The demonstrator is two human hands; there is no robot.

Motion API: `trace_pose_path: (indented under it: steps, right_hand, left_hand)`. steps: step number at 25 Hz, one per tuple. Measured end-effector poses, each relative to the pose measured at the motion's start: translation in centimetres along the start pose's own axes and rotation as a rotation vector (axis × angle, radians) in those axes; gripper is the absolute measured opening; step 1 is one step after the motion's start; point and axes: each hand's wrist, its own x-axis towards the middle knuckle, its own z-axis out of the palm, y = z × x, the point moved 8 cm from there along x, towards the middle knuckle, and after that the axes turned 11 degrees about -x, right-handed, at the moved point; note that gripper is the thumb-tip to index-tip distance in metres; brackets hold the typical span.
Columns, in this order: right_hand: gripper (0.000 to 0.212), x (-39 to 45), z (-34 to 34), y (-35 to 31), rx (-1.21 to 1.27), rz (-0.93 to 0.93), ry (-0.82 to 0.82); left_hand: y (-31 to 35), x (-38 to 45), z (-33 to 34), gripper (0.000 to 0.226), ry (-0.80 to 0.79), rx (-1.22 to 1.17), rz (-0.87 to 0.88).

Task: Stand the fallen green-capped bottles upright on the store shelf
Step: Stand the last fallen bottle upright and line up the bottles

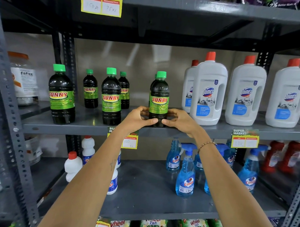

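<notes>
Several dark green-capped Sunny bottles stand upright on the grey middle shelf (87, 126). The rightmost front bottle (159, 96) stands at the shelf's front edge, and both hands wrap its base: my left hand (139, 117) from the left, my right hand (178, 120) from the right. Another bottle is mostly hidden right behind it. Two more front bottles stand to the left (61, 95) (111, 96), with two smaller-looking ones behind (90, 89) (125, 90). No bottle lies on its side in view.
Large white Domex jugs (208, 91) with red caps stand close to the right of the held bottle. A fitfizz jar (23, 78) sits far left. Blue Colin spray bottles (185, 172) and white bottles (72, 166) fill the shelf below. Price tags (245, 138) hang from the shelf edges.
</notes>
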Motion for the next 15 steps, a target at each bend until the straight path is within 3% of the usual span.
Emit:
trace_pose_path:
  steps: [5,8,10,13,15]
  right_hand:
    - [0.049,0.0,0.0,0.1,-0.008,-0.008,-0.016]
    - [0.060,-0.1,0.0,0.0,-0.014,-0.001,-0.018]
    - [0.068,-0.7,-1.2,-0.1,0.034,0.033,0.122]
    - [0.028,-3.8,-3.6,-1.1,0.122,-0.040,0.572]
    - [0.013,-5.8,-1.9,-3.6,0.170,-0.191,0.660]
  left_hand:
    - [0.1,-0.3,-0.1,0.062,0.008,0.029,0.012]
    - [0.4,-0.6,-0.3,0.064,0.026,0.068,0.022]
    - [1.0,-1.3,-0.5,0.068,0.077,0.084,0.065]
    - [1.8,-3.6,-1.0,0.056,0.240,0.082,0.215]
    - [2.4,-5.8,-2.1,0.035,0.362,0.110,0.373]
